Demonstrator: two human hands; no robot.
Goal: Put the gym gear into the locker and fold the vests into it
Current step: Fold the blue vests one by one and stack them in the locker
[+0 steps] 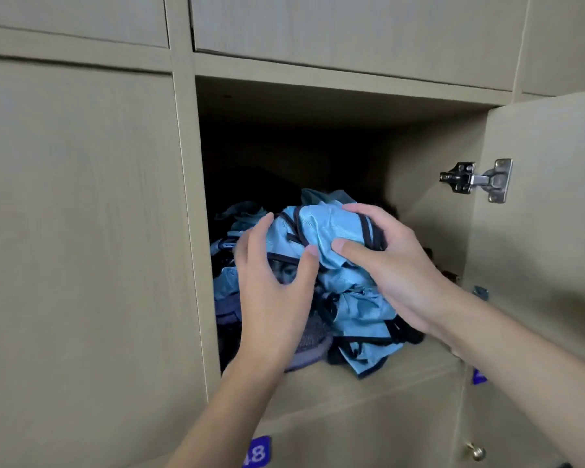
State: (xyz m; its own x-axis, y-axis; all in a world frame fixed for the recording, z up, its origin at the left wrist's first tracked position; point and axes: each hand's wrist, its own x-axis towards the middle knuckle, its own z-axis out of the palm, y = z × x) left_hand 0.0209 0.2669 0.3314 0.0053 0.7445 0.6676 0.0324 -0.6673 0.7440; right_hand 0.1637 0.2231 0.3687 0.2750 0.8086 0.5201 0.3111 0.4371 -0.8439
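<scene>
A crumpled heap of light blue vests (321, 228) with dark trim fills the front of the open locker (385, 363). My right hand (392, 265) grips the top of the heap, thumb and fingers curled round the cloth. To the heap's left my left hand (274, 292) pinches blue cloth between its spread fingers and thumb. Under the vests lies a grey knitted shoe (313, 342). Dark items sit deeper in the locker, too dim to make out.
The locker door (547, 204) stands open at the right on a metal hinge (477, 179). Closed beige locker doors surround the opening. A blue number tag (257, 452) marks the door below, and a small knob (477, 451) sits at lower right.
</scene>
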